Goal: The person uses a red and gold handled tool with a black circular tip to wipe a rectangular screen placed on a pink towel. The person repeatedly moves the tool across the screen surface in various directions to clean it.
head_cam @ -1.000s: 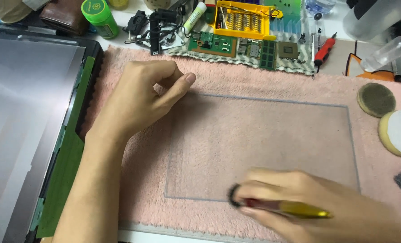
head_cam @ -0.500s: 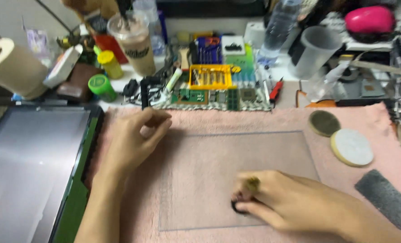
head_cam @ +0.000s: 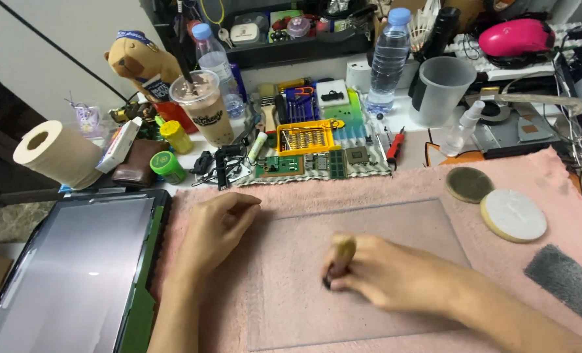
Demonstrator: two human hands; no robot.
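Observation:
A clear glass sheet (head_cam: pixel 395 225) lies flat on a pink towel (head_cam: pixel 552 173). My left hand (head_cam: pixel 216 229) rests loosely curled by the sheet's upper left corner, nothing in it. My right hand (head_cam: pixel 386 274) grips a small yellow-handled tool (head_cam: pixel 341 256), held upright with its dark tip pressed on the glass near the middle.
A tablet-like screen (head_cam: pixel 62 274) in a green frame lies at left. Two round pads (head_cam: pixel 510 212) and a grey strip (head_cam: pixel 569 284) sit on the towel's right. Behind it: circuit boards, a yellow bit case (head_cam: pixel 304 137), bottles, a drink cup (head_cam: pixel 206 111), a paper roll (head_cam: pixel 55 153).
The view has tilted up, showing more of the cluttered desk behind. My right hand has turned the tool from lying flat to upright and moved it toward the sheet's middle. The left hand stays put.

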